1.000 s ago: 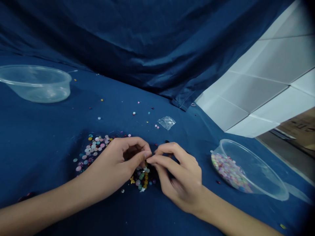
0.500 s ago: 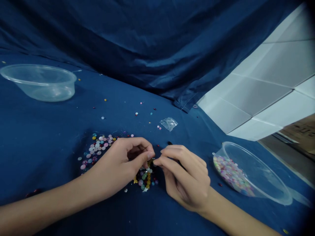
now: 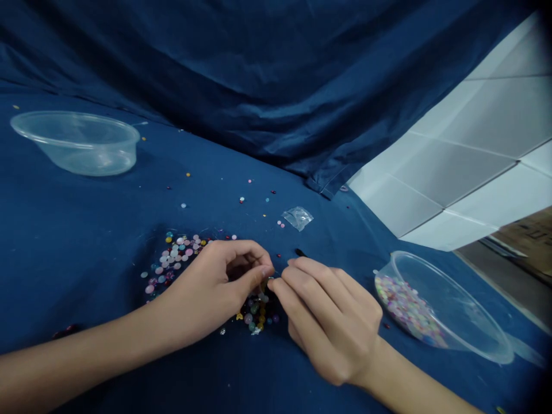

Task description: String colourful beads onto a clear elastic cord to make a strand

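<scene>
My left hand (image 3: 219, 287) is closed in a pinch at the top of a bead strand (image 3: 262, 317). Yellow beads run down the strand, with green and pale ones beside them, and its lower end rests among loose beads on the blue cloth. Close by on the right, my right hand (image 3: 334, 319) has its thumb and fingers pressed together, almost meeting the left fingertips. What it grips is too small to make out. A loose pile of pink, white and blue beads (image 3: 176, 253) lies behind my left wrist, partly hidden by it.
An empty-looking clear plastic bowl (image 3: 86, 144) stands at the far left. Another clear bowl (image 3: 457, 310) on the right holds many pastel beads (image 3: 409, 310). A small plastic bag (image 3: 297, 218) and scattered beads lie on the blue cloth (image 3: 107, 230). A blue curtain (image 3: 237, 86) hangs behind.
My right hand has turned, so its back now faces up more, and its fingers have drawn together. The left hand keeps its pinch. The whole view has shifted slightly.
</scene>
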Motion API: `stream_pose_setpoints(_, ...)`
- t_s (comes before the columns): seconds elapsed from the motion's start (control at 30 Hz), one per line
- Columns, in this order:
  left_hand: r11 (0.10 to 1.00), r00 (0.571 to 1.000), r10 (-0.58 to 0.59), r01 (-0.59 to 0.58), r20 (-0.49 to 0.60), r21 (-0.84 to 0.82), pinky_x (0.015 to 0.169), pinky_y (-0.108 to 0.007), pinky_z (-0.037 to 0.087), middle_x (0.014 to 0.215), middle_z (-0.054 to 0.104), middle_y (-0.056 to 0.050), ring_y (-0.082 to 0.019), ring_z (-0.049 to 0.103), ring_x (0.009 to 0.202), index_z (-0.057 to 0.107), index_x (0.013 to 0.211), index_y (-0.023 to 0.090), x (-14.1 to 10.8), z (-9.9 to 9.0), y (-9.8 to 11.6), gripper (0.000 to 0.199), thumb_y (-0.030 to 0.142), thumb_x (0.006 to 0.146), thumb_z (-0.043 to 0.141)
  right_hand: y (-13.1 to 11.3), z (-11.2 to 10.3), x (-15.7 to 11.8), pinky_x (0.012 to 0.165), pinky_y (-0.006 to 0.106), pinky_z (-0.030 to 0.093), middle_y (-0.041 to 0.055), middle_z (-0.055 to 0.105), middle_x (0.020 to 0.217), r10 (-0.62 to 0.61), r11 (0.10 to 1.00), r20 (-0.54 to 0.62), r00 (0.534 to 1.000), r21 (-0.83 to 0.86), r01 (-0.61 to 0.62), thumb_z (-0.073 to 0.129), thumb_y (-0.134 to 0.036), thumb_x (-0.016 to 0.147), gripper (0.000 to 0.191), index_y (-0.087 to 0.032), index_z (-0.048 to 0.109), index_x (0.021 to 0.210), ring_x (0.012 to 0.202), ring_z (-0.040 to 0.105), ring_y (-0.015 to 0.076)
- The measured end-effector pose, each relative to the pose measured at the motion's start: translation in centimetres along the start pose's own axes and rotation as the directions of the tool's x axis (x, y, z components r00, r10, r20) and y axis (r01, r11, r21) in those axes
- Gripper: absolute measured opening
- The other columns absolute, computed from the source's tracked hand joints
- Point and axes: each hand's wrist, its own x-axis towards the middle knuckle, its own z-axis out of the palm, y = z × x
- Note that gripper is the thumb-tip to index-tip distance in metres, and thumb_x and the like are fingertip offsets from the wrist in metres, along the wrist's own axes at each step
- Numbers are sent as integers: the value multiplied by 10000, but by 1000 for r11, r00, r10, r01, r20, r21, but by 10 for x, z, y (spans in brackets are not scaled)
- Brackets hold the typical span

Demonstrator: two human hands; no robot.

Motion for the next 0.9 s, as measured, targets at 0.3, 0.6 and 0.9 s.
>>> stream_pose_setpoints(0.3, 1000, 1000, 9, -9, -5, 7, 589, -186, 406, 692, 596, 42, -98, 524, 651, 633, 788, 191, 1, 1, -2, 124, 234, 900, 601, -2, 5, 2, 597, 374, 478, 139, 752, 853, -12, 1000, 1, 1000, -15, 12, 426, -92, 925, 291, -30, 709, 956, 857, 701, 315)
stream_pose_setpoints(0.6, 999, 1000, 5, -4, -4, 45, 582, -215, 398, 701, 592, 28, -116, 520, 652, 629, 804, 186, 1, 0, -3, 154, 274, 920, 579, 1, 0, 1, 609, 377, 488, 131, 747, 844, -20, 999, 18, 1000, -25, 20, 416, -96, 932, 301, -33, 709, 956, 858, 690, 307)
stream_pose_setpoints(0.9, 1000, 1000, 5, -5, -3, 27, 589, -212, 399, 696, 593, 26, -117, 523, 647, 635, 799, 180, 0, 0, 1, 122, 210, 901, 576, 2, 2, 3, 624, 378, 497, 131, 746, 853, -34, 999, 31, 999, -20, 35, 449, -91, 910, 281, -39, 723, 946, 871, 683, 300)
